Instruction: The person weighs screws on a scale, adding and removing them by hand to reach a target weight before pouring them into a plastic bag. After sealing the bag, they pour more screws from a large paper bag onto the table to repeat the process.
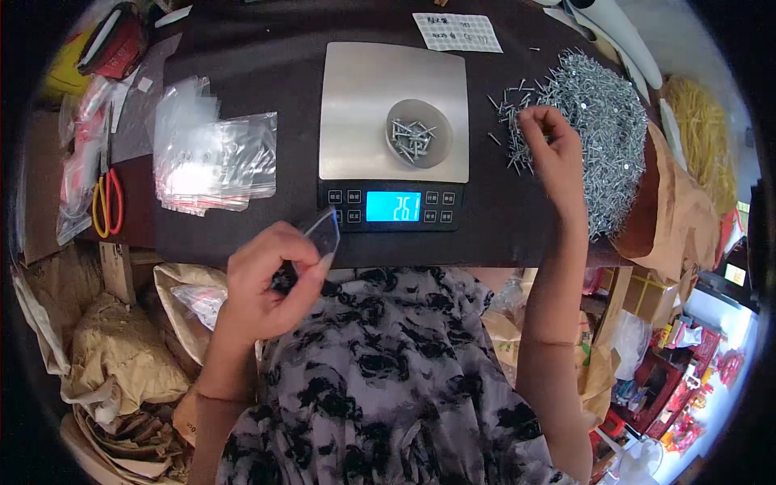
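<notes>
My left hand (279, 279) pinches a small clear plastic bag (324, 236) between thumb and fingers, just in front of the scale. My right hand (554, 149) is over the left edge of a big heap of silver screws (602, 121). Its fingertips are curled together; whatever they hold, if anything, is too small to make out. Between the hands is a digital scale (339, 113) with a steel plate, its blue display (393, 207) showing the digits 261. On the plate rests a small round dish (439, 123) with several screws (411, 139) in it.
Stacked clear zip bags (214, 153) lie left of the scale. Scissors (107, 202) with red and yellow handles lie farther left. A sheet of labels (457, 32) with handwriting is at the back. Brown paper (667, 202) borders the screw heap on the right.
</notes>
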A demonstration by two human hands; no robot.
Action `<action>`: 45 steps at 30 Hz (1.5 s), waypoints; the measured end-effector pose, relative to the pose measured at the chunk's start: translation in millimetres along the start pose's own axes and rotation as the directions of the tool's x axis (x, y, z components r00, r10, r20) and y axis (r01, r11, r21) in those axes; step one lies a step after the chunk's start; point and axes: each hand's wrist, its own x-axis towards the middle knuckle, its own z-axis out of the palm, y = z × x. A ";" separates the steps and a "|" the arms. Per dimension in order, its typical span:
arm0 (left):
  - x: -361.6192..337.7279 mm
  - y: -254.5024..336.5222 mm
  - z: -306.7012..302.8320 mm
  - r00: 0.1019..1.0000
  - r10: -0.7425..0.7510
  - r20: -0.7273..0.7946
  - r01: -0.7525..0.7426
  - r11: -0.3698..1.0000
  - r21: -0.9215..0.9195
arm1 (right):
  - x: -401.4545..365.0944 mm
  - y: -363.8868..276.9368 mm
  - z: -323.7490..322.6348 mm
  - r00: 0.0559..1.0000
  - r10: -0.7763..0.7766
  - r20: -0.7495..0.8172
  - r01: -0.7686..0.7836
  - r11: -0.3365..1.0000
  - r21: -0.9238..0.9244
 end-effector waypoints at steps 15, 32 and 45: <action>17.4 2.4 34.7 0.989 0.076 0.128 -0.085 0.994 0.067 | -21.2 -47.2 60.4 0.875 -0.409 0.259 0.448 0.887 -0.109; 31.3 8.2 44.2 0.960 0.281 0.004 -0.274 0.931 0.240 | -29.8 -103.7 22.0 0.847 -0.490 0.205 0.447 0.866 0.222; 15.6 4.0 36.7 0.999 0.030 0.012 -0.024 0.947 -0.322 | -55.5 -84.5 19.8 0.747 -0.572 0.338 0.542 0.819 0.188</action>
